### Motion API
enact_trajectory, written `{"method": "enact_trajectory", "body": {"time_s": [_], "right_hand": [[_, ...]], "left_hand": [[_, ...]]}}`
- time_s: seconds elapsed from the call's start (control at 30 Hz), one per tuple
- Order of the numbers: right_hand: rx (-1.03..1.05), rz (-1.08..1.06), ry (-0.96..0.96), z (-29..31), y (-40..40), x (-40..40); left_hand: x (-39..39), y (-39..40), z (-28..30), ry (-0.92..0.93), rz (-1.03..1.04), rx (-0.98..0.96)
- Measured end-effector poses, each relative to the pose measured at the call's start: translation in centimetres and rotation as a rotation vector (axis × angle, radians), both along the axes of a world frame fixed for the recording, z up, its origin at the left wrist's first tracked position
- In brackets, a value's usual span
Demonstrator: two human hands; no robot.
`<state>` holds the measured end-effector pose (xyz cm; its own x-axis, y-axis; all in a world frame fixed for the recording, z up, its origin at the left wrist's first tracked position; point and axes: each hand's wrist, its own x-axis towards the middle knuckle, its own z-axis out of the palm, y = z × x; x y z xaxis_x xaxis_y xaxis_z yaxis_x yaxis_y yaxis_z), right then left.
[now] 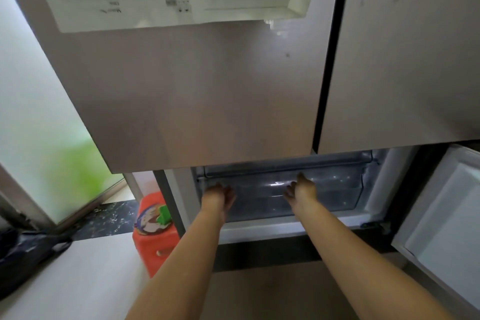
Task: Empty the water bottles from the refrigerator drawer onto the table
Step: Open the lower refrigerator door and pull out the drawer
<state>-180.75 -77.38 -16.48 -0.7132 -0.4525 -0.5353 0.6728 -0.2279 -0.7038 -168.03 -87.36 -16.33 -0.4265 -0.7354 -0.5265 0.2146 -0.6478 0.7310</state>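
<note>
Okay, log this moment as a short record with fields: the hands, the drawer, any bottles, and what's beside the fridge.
left hand: at the drawer front, fingers curled over its upper edge
right hand: at the same edge, further right
drawer: clear plastic, in the open lower compartment
water bottles: none visible
lower door: swung open, right
beside fridge: orange container, left

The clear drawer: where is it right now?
Head view, low centre: the clear drawer sits in the open lower fridge compartment, below the closed upper doors, with the left hand and right hand at its front.
</note>
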Motion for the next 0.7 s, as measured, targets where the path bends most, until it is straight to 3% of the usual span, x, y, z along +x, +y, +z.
{"method": "enact_trajectory", "body": {"time_s": [0.13, 0.27, 0.43, 0.7], "right_hand": [[-0.271, -0.075, -0.123, -0.9, -0.6, -1.4], [-0.265, 0.031, -0.089, -2.5, -0.3, -2.1], [-0.187, 0.131, -0.028, -2.4, 1.7, -1.0], [-0.131, 0.153, -0.035, -2.1, 6.4, 1.4]], "left_hand": [[-1.7, -0.9, -1.9, 0.241, 0.123, 0.066], [-1.8, -1.4, -2.7, 0.404, 0.133, 0.123], [-0.2, 0.7, -2.8, 0.389, 0.129, 0.093], [2.7, 5.7, -2.2, 0.299, 0.195, 0.213]]}}
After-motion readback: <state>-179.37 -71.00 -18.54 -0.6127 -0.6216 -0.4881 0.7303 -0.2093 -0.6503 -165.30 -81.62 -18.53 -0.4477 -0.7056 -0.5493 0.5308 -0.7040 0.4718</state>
